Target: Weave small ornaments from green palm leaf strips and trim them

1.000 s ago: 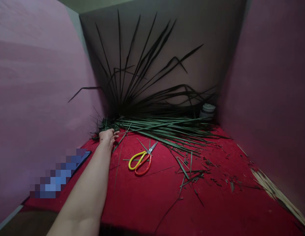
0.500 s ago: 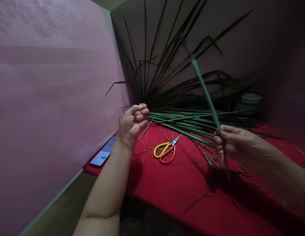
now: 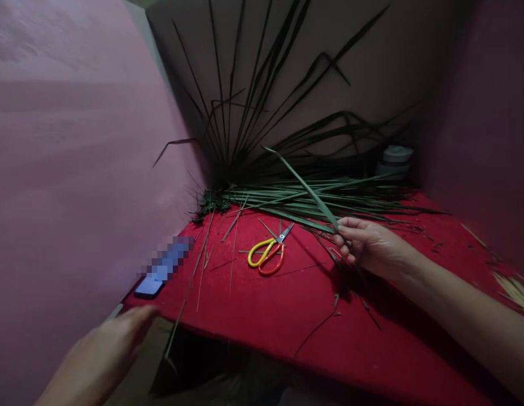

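Observation:
A long green leaf strip (image 3: 306, 189) is pinched between the thumb and fingers of my right hand (image 3: 359, 239), its pointed tip rising up and left above the table. Low at the left, beside the table's front edge, is my left hand (image 3: 114, 338); it is blurred, and its fingers are mostly hidden. Just right of it, a thin strip (image 3: 176, 330) slants down past the cloth's edge. Scissors (image 3: 268, 254) with one yellow and one red handle loop lie on the red cloth (image 3: 262, 316). Behind them is a pile of cut green leaf strips (image 3: 287, 197).
A phone (image 3: 154, 282), partly pixelated, lies at the table's left edge by the pink wall (image 3: 76, 169). Tall dark leaf blades (image 3: 240, 113) fan out at the back. A lidded container (image 3: 395, 160) stands back right. Pale strips (image 3: 513, 290) lie far right; thin scraps are scattered about.
My left hand has dropped from above the table to the lower left, beyond its edge. The leaf strip in my right hand has tilted lower and to the left. The camera view has shifted right.

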`<state>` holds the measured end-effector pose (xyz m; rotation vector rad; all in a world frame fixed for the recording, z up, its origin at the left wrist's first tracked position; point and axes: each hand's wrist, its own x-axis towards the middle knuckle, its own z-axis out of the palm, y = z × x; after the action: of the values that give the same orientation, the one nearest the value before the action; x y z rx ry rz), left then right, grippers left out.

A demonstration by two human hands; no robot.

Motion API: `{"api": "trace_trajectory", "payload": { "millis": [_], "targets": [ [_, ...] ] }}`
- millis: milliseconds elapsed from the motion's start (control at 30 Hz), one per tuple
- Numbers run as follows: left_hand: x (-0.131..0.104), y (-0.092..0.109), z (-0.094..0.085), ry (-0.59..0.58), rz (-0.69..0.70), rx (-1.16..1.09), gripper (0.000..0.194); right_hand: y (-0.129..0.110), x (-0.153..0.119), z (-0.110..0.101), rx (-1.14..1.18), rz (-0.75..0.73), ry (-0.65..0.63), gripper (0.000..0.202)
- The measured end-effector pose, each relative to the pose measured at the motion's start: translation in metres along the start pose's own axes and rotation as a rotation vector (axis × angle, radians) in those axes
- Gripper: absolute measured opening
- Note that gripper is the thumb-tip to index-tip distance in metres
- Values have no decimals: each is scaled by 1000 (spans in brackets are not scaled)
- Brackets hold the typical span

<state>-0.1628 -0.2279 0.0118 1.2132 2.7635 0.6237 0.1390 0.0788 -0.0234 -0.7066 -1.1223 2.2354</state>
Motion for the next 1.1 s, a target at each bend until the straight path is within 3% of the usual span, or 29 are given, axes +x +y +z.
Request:
{"api": "trace_trajectory", "payload": {
  "millis": [67,167,233,300,367,433,600,933,1033,1100],
  "targets": [
    [9,32,3,45,121,-83,22,3,-1,3,-10,-27,-23,29],
    [25,107,24,-214,286,-347,24,6,-2,7,-56,-71,-48,30],
    [39,159,48,-434,297,-550,32,7,-3,8,-83,-108,-57,31],
    [54,202,75,-567,268,-729,40,8,-4,9,-108,-147,-54,31],
    [67,231,100,-659,343,-909,33,9,-4,10,-149,-162,-42,30],
    [78,249,118,-703,333,-1087,26,11,-3,10,-179,-169,-20,29],
    [102,263,135,-522,163,-1206,24,12,3,6,-197,-138,35,20],
    [145,254,130,-205,158,-1267,21,10,9,-6,-189,23,-2,5],
    [152,249,126,-222,157,-1340,22,11,9,-7,-155,47,-17,5],
    [150,249,126,-364,159,-1345,25,12,10,-8,-100,77,-42,5]
  ]
}}
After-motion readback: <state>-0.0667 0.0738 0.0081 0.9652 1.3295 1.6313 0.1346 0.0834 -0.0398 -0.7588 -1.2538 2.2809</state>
